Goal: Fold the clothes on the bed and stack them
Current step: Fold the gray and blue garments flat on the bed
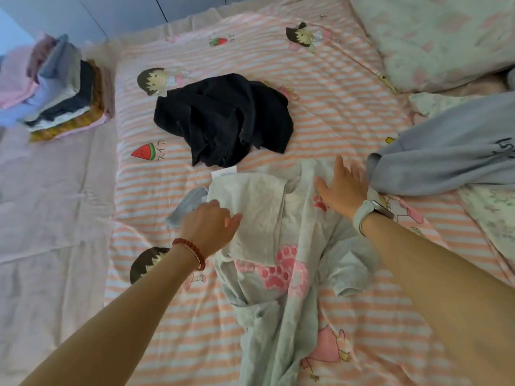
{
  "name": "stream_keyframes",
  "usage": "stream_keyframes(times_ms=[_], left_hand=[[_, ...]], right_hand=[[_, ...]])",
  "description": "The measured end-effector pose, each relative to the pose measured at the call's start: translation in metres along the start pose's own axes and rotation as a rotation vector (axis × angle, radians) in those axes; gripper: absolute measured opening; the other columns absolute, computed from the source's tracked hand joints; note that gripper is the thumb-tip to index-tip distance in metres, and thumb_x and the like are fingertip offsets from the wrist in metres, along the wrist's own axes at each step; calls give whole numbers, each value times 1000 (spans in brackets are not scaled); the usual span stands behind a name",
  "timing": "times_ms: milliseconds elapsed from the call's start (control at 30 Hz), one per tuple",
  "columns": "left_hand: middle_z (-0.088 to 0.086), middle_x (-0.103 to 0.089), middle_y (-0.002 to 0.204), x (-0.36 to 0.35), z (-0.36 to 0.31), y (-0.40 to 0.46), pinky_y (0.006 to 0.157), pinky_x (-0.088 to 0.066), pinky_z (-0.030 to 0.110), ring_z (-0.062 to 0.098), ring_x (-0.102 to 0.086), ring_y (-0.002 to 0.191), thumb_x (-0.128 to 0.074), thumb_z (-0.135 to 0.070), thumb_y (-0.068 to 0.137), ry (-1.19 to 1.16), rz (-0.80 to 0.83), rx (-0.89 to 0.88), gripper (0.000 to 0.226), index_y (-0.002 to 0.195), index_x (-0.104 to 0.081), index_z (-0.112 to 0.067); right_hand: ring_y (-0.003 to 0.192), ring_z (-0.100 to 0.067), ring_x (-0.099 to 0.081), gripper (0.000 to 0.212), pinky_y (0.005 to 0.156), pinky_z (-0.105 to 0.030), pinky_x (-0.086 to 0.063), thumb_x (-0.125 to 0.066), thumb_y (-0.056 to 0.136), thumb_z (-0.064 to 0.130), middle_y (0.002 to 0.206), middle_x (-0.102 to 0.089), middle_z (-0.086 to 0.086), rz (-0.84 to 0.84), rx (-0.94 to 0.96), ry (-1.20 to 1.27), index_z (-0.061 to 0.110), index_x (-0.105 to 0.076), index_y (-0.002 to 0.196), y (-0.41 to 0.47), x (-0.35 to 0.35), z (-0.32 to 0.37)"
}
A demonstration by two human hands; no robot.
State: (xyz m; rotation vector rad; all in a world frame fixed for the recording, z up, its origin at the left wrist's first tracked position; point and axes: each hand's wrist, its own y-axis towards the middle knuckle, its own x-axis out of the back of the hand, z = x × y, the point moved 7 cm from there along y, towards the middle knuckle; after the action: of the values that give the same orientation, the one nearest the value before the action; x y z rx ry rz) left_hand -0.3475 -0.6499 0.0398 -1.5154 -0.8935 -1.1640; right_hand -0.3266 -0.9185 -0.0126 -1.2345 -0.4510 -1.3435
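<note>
Centre frame: a pale shirt (278, 246) with pink paw prints lies crumpled on the striped bed (334, 93). Left hand (209, 227) rests on its left part, fingers loosely bent; right hand (342, 188) presses flat, fingers spread. Black garment (223, 118) lies above; folded stack (64, 87), upper left.

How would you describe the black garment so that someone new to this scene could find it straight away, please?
Start from the pink striped bedsheet with cartoon prints. Near its middle, beyond the pale paw-print shirt under both hands, lies the black garment, crumpled and unfolded. It is the only loose dark piece: the grey-blue garment lies to its right, and the folded stack sits far left.
</note>
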Motion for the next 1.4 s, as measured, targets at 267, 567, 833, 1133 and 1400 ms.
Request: stream_keyframes(times_ms=[267, 567, 833, 1133, 1400], left_hand=[[3, -63, 107, -22, -58, 73, 111, -17, 46, 22, -52, 114, -18, -42, 99, -196, 183, -122, 47, 109, -60, -22], [-5, -32, 144, -56, -20, -9, 97, -40, 35, 24, -30, 126, -52, -39, 83, 249, 489, -247, 67, 143, -26, -28], [-5, -57, 102, 25, -10, -79, 70, -39, 26, 20, -41, 104, -49, -13, 82, 204, -102, -59, 24, 103, -61, -18], [5, -67, 87, 128, 38, -266, 83, -30, 38, 30, -58, 94, -56, 2, 71, -356, -579, 108, 29, 97, -62, -11], [-8, -60, 86, 227, 55, -390, 61, -45, 16, 4, -59, 73, -59, -8, 87, -1148, -636, -184, 17, 87, -55, -25]], right_hand=[[85, -32, -61, 26, 71, -37, -46, -56, 88, 25, 90, -68, -12, -333, 147, 311, 7, -61, 105, -61, 8, -13], [61, -9, -53, 31, 53, -20, -33, -52, 89, 45, 65, -56, 11, 42, 209, 187, 18, -65, 94, -147, -50, -39], [54, -27, -58, 20, 48, -26, -34, -59, 90, 20, 61, -66, -10, -340, 190, 190, 12, -70, 105, -232, -2, -22], [74, -18, -52, 12, 60, -22, -39, -49, 91, 0, 87, -55, 0, -700, 290, 527, 0, -54, 102, -387, 70, 43], [74, -15, -51, 28, 63, -16, -32, -45, 85, 19, 82, -65, -14, -1224, 579, 370, -3, -62, 91, -545, 162, 97]])
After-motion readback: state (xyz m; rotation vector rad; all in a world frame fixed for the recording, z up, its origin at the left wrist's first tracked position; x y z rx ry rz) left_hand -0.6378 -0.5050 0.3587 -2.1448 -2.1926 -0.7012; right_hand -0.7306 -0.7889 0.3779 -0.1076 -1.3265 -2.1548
